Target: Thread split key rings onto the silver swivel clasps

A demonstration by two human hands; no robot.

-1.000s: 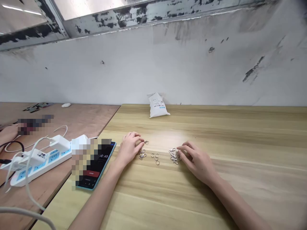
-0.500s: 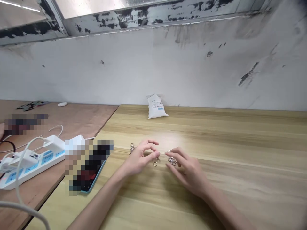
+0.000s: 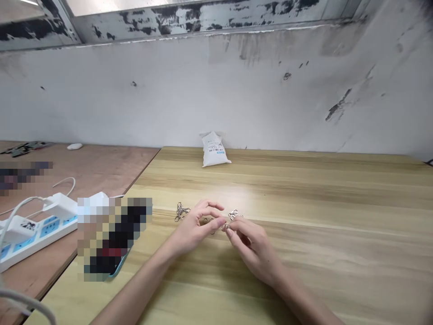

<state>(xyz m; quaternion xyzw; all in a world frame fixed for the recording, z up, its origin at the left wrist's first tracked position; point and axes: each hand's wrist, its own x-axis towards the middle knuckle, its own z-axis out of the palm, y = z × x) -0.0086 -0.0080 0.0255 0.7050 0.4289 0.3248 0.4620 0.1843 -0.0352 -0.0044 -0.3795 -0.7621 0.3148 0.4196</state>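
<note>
My left hand (image 3: pixel 199 225) hovers palm down over the wooden table, thumb and index fingertip bent together at a small metal ring (image 3: pixel 212 232), partly hidden beneath the hand. My right hand (image 3: pixel 252 246) meets it from the right, thumb and forefinger pinching a small silvery metal clasp (image 3: pixel 226 227); its exact shape is mostly covered. Just beyond the right fingers lie loose metal clasps (image 3: pixel 233 214). A heap of similar clasps (image 3: pixel 181 211) rests to the left, beside my left hand.
A white labelled packet (image 3: pixel 215 151) stands at the table's back near the wall. On the left lies a blurred-out phone with a blue edge (image 3: pixel 120 264). A white power strip (image 3: pixel 40 239) with plugs and cables sits on the adjoining brown table (image 3: pixel 111 158).
My right hand has moved left from the clasps, and its fingertips now meet those of my left hand. The left clasp heap shows more. The whole view has shifted slightly.
</note>
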